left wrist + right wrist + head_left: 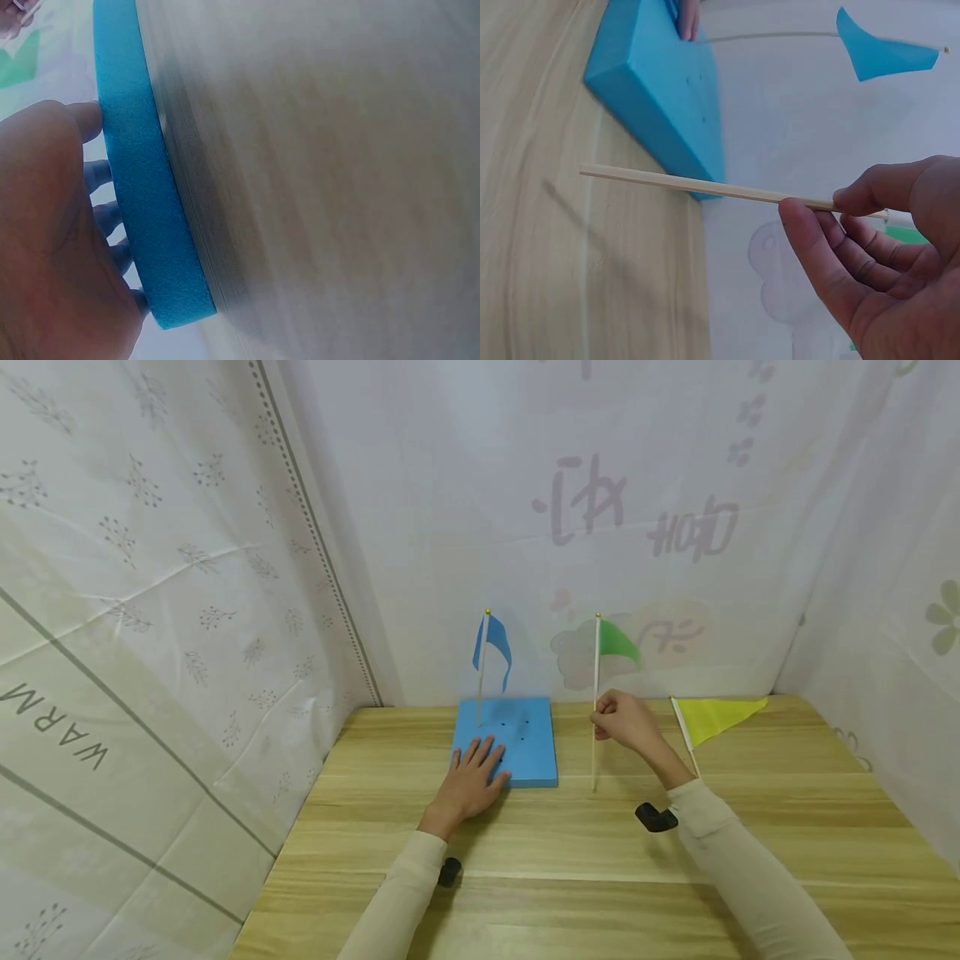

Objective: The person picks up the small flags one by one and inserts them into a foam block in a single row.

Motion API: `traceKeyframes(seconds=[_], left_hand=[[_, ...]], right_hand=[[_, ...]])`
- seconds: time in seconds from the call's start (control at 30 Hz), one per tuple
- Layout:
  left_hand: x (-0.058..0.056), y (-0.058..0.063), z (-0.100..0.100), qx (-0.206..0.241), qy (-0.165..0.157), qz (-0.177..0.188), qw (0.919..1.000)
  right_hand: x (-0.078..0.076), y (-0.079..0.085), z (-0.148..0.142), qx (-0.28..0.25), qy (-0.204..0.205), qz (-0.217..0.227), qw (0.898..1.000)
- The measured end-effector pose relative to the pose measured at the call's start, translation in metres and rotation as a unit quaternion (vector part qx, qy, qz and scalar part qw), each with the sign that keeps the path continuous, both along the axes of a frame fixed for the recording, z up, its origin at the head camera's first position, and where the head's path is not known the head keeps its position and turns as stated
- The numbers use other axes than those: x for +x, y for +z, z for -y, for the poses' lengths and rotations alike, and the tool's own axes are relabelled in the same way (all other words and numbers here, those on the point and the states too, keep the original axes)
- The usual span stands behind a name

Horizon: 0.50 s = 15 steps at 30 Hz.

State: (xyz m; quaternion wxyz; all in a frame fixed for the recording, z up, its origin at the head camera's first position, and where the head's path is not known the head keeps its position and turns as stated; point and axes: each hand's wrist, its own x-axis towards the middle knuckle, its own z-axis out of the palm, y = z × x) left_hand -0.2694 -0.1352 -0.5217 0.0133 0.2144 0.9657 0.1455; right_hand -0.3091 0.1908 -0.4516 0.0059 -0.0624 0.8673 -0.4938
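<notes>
My left hand rests with spread fingers on the front left of a blue foam block, whose top has several small holes. A blue flag on a thin wooden stick stands in the block, leaning slightly. To the right of the block, my right hand pinches the stick of a green flag between thumb and fingers. That stick is held nearly upright, and in the right wrist view its bare lower end hangs free beside the block. A yellow flag lies beyond the right forearm, which partly hides its stick.
Everything stands on a wood-grain table. Patterned curtains hang behind it and at both sides. Dark wrist-camera mounts stick out beside both wrists.
</notes>
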Motion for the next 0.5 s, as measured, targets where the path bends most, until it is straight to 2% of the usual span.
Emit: traceKeyframes(seconds=[0.17, 0.4, 0.5], left_hand=[[-0.002, -0.005, 0.001, -0.005, 0.004, 0.006, 1.0], [-0.001, -0.002, 0.001, -0.006, 0.002, 0.006, 1.0], [-0.003, -0.006, 0.001, -0.014, 0.002, 0.007, 0.9999]], right_hand=[[-0.006, 0.005, 0.013, -0.003, 0.006, -0.023, 1.0], [-0.017, 0.015, 0.039, -0.002, 0.002, -0.059, 0.998], [-0.023, 0.019, 0.051, 0.0, 0.0, -0.073, 0.997]])
